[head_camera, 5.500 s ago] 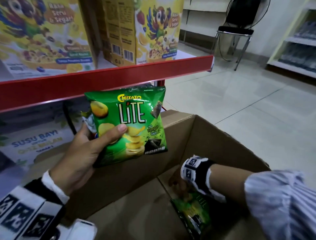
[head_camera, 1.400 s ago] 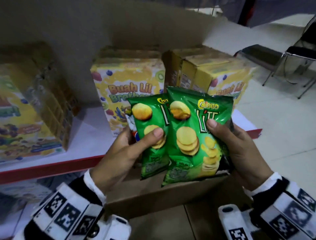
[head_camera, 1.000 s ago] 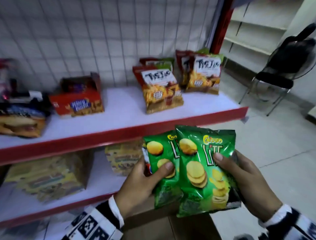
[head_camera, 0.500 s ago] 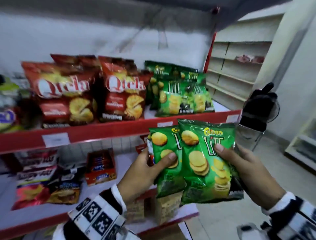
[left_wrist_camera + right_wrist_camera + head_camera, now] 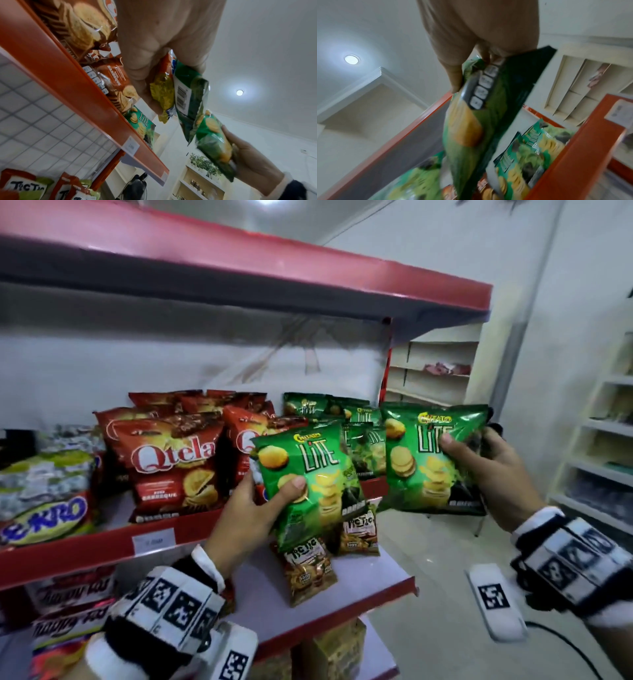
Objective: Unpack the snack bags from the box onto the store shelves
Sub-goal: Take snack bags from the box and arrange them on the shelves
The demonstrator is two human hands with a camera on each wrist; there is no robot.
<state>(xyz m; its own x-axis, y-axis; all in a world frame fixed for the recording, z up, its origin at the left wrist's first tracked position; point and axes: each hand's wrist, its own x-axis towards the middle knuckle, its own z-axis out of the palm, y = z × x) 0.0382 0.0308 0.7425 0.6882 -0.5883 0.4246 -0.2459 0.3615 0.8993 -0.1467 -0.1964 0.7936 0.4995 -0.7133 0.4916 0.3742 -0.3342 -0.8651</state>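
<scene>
Change: you have split the 2 bags apart since 0.5 s ago.
Left hand (image 5: 250,508): grips left Chitato Lite bag (image 5: 308,481).
Right hand (image 5: 493,474): grips right Chitato Lite bag (image 5: 431,460).
Meaning: shelving onto Lite stack (image 5: 359,433) appears next.

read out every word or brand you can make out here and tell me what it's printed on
"Chitato LiTE": green bag in the left hand.
"Chitato LiTE": green bag in the right hand.
"Qtela", "BARBEQUE": red bag on the shelf.
"Tic Tic": small bags on the lower shelf.
Price tag: too blurred to read.
</scene>
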